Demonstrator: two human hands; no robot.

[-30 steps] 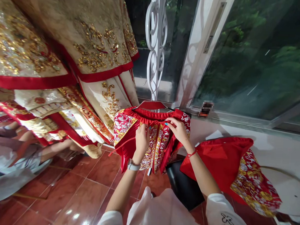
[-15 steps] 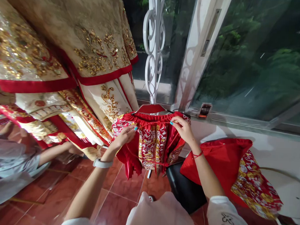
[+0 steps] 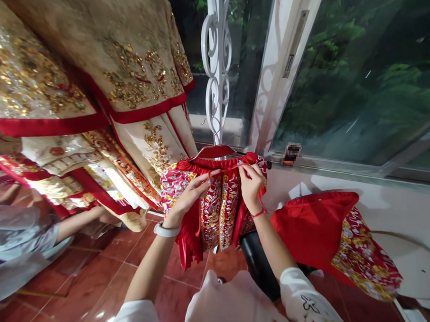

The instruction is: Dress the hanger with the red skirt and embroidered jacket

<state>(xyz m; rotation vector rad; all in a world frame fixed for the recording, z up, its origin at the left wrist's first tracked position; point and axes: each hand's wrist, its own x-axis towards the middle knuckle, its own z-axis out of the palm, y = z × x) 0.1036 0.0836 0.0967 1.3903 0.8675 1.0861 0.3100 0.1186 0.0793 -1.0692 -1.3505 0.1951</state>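
Both hands are up at the gathered top of the garment, apart from each other, fingers closed in small pinches. The left hand (image 3: 195, 188) has thumb and forefinger on a thin red cord (image 3: 226, 170); the right hand (image 3: 251, 181) pinches by the same top edge, seemingly on the cord too, though its fingers hide the exact grip. Fingertip work, this, and it calls for a light, even pull: too hard on one side and the gathers would bunch, or the hanger would swing. Best to keep the cord flat and untwisted between the pinches, close to the cloth, clear of the silver-and-gold embroidery, where a strand could snag.

The red garment (image 3: 227, 218) is right in front, hung from a red hanger (image 3: 215, 151) against a white scrollwork stand (image 3: 215, 52). The hanger looks free to tilt, so small, level moves suit it. Watch the red bracelet (image 3: 258, 213) on the right wrist, which could catch a loose end.

Farther out, another red piece (image 3: 312, 222) with an embroidered panel lies to the right; cream-and-gold robes (image 3: 140, 72) hang to the left, above the tiled floor (image 3: 173, 297).
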